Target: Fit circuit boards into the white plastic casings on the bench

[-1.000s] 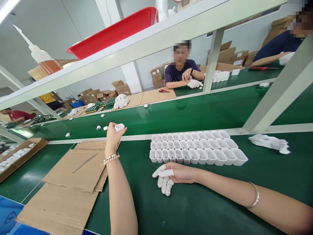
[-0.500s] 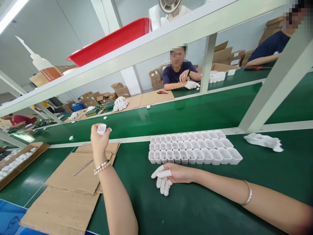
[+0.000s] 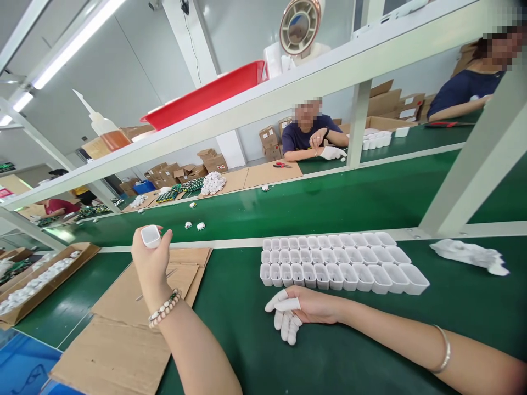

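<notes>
My left hand [image 3: 151, 263] is raised over the cardboard sheets [image 3: 123, 329] and pinches a small white plastic cup [image 3: 150, 236] at its fingertips. My right hand [image 3: 297, 310] rests on the green table with white finger cots on loosely curled fingers and holds nothing. Just beyond it stand rows of several matching white cups [image 3: 341, 262], packed side by side. A bead bracelet circles my left wrist and a metal bangle the right.
A green conveyor belt [image 3: 313, 203] carries small white parts [image 3: 194, 225]. A white rag [image 3: 467, 253] lies at right. A cardboard tray of white parts [image 3: 39, 277] sits at left. Metal frame posts [image 3: 473, 159] cross ahead. Other people sit opposite.
My left hand has swung leftward from the belt's edge to above the cardboard, still with the white cup. The right hand has stayed put. The view tilted up slightly.
</notes>
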`<state>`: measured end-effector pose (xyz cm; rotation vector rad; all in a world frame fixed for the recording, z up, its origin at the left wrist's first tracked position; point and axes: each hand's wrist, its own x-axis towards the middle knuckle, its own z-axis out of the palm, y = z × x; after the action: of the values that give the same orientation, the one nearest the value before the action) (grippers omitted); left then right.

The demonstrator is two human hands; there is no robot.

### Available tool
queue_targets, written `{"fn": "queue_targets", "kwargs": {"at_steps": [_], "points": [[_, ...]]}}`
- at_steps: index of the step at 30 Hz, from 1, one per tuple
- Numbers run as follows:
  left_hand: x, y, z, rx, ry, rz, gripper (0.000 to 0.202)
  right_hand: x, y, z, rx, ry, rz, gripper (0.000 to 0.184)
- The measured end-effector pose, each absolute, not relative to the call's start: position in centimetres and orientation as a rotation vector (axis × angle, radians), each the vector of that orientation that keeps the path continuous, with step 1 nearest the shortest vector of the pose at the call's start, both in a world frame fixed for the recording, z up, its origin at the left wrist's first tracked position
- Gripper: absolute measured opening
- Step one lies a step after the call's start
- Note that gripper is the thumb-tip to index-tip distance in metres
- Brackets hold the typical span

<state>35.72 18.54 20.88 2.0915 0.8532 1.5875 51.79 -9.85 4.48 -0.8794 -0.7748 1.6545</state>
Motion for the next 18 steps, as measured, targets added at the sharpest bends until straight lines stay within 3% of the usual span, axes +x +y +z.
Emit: {"fn": "queue_targets", "kwargs": {"at_steps": [18], "points": [[36.0, 16.4, 21.5, 2.017, 0.764, 1.74, 0.023, 52.0, -10.6, 6.2, -0.983, -0.877, 1.686, 0.034]]}}
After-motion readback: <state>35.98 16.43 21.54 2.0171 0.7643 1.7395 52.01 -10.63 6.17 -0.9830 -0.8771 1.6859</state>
